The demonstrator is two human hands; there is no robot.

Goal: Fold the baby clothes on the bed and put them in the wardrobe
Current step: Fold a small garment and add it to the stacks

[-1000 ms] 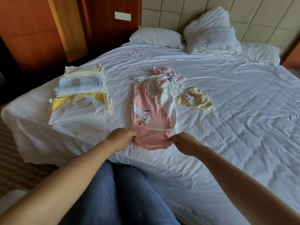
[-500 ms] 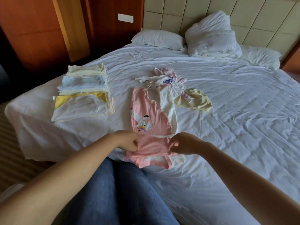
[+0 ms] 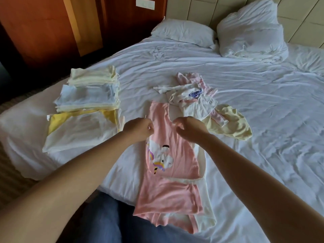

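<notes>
Both my arms reach forward from the bottom corners, forearms bare and angled inward, so that my hands meet over the pink garment (image 3: 175, 195). My left hand (image 3: 138, 129) sits at the garment's left edge, knuckles up, fingers curled under and pinching the fabric there. My right hand (image 3: 191, 129) is at the opposite edge, wrist slightly raised, fingers bent like a claw, with thumb and forefinger closed on the cloth. The two hands are near each other but not touching, with a strip of pink between them.

The garment lies lengthwise on the bed (image 3: 263, 120), narrow end away from me and wide end towards me. Its hem hangs over the near edge of the mattress onto my jeans (image 3: 105, 221). A unicorn print (image 3: 161, 158) shows just below my hands, and a white layer peeks out along the right side.

To my left lies a folded stack (image 3: 91, 95) of pale clothes, with a yellow-and-white folded piece (image 3: 78, 132) in front of it. Beyond my right hand lies an unfolded heap (image 3: 192, 97) of white and pink things, with a pale yellow piece (image 3: 229, 127) just beside it. A pillow (image 3: 184, 32) and a bundled duvet (image 3: 250, 32) rest at the headboard.
</notes>
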